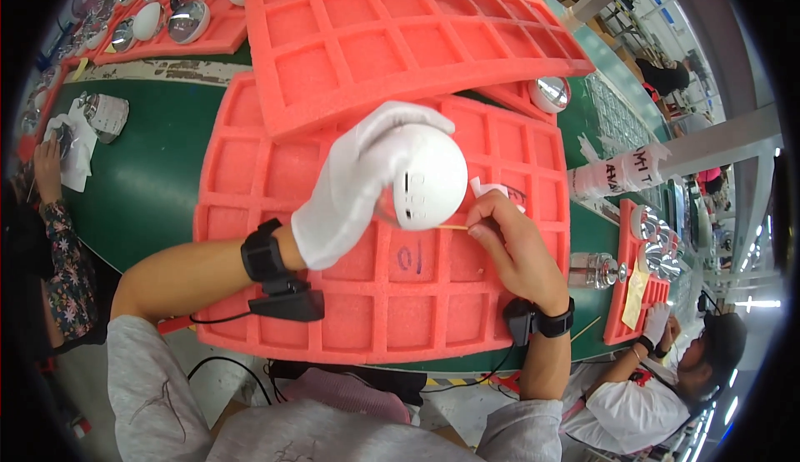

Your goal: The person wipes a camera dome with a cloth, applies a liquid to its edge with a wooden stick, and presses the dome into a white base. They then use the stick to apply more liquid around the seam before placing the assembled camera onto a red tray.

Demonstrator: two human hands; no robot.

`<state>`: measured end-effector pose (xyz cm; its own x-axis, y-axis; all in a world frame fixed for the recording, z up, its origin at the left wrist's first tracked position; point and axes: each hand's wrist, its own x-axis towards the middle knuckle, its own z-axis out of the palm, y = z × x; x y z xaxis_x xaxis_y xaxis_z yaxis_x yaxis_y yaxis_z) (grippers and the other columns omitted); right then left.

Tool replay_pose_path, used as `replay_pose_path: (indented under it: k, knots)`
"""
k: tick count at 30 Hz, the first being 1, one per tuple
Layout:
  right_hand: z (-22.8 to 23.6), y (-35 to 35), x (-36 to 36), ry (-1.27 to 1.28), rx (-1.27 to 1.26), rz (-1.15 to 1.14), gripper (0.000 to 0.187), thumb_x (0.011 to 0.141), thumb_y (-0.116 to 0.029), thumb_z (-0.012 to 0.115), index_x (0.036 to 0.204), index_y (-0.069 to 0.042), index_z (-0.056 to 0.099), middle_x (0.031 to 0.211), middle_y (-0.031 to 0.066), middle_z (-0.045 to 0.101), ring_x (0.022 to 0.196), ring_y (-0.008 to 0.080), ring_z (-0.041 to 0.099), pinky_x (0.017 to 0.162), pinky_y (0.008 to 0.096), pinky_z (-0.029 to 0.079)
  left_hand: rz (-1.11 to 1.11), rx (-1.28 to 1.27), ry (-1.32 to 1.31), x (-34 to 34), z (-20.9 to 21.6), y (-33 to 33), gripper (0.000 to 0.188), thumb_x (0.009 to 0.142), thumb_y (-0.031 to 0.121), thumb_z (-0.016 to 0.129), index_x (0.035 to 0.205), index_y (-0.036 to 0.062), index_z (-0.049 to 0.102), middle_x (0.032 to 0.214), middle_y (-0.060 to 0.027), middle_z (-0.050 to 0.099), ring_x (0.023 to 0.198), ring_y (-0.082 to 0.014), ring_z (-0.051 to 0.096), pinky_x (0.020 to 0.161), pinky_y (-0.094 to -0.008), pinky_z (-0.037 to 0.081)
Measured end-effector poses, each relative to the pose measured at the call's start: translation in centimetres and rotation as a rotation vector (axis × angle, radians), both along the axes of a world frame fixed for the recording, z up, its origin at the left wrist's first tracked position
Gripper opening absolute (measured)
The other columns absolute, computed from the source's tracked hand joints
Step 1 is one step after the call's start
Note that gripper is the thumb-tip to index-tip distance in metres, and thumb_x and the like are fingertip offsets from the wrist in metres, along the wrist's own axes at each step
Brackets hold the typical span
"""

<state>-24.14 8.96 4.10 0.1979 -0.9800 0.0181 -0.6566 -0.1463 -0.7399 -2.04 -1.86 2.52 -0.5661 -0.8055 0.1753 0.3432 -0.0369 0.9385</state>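
My left hand (354, 183), in a white glove with a black strap at the wrist, is closed round a glossy white ball-shaped housing (433, 174). Dark slots and small openings mark the housing's left side. My bare right hand (518, 249) pinches a thin wooden stick (454, 227), its far end reaching to the lower edge of the housing; whether it touches cannot be made out. Some white tissue or cloth (477, 185) shows just behind the right fingers. Below both hands lies a pink foam tray (379, 310) with square pockets.
Another pink foam tray (287, 116) lies tilted over the far side. Shiny domes and white balls (148, 22) fill a tray at far left. A clear glass bottle (592, 270) stands right on the green table (158, 204). Co-workers' hands (47, 166) work at both sides.
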Motion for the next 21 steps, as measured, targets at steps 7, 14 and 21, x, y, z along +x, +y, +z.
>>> replay_pose_path:
  k: [7, 14, 21]
  knots:
    - [-1.0, 1.1, -1.0, -0.300, 0.118, 0.084, 0.004, 0.100, -0.002, 0.052, 0.104, -0.003, 0.053, 0.097, 0.0109, 0.057, 0.073, 0.0204, 0.062, 0.073, 0.0308, 0.051, -0.128, 0.238, 0.028, 0.0, 1.6, 1.7, 0.074, 0.074, 0.038, 0.083, 0.131, 0.0049, 0.050, 0.117, -0.0082, 0.062, 0.098, -0.0179, 0.066, 0.067, -0.0321, 0.058]
    - [-1.4, 0.5, -0.6, -0.917, -0.149, 0.003, 0.013, 0.106, -0.016, 0.051, 0.099, -0.005, 0.048, 0.094, 0.0114, 0.055, 0.050, 0.0141, 0.052, 0.043, 0.0250, 0.043, -0.364, -0.685, -0.374, -0.1, 0.2, 2.8, 0.060, 0.068, 0.033, 0.085, 0.117, 0.0103, 0.059, 0.109, -0.0060, 0.061, 0.088, -0.0214, 0.060, 0.076, -0.0368, 0.051]
    - [-0.9, 0.8, 1.4, -1.021, -0.226, -0.176, 0.012, 0.104, -0.010, 0.051, 0.104, 0.001, 0.049, 0.098, 0.0147, 0.054, 0.059, 0.0183, 0.062, 0.040, 0.0265, 0.051, -0.381, -0.845, -0.662, -0.1, 0.5, 2.6, 0.053, 0.063, 0.030, 0.085, 0.108, 0.0122, 0.063, 0.106, -0.0065, 0.059, 0.084, -0.0275, 0.055, 0.083, -0.0388, 0.044]
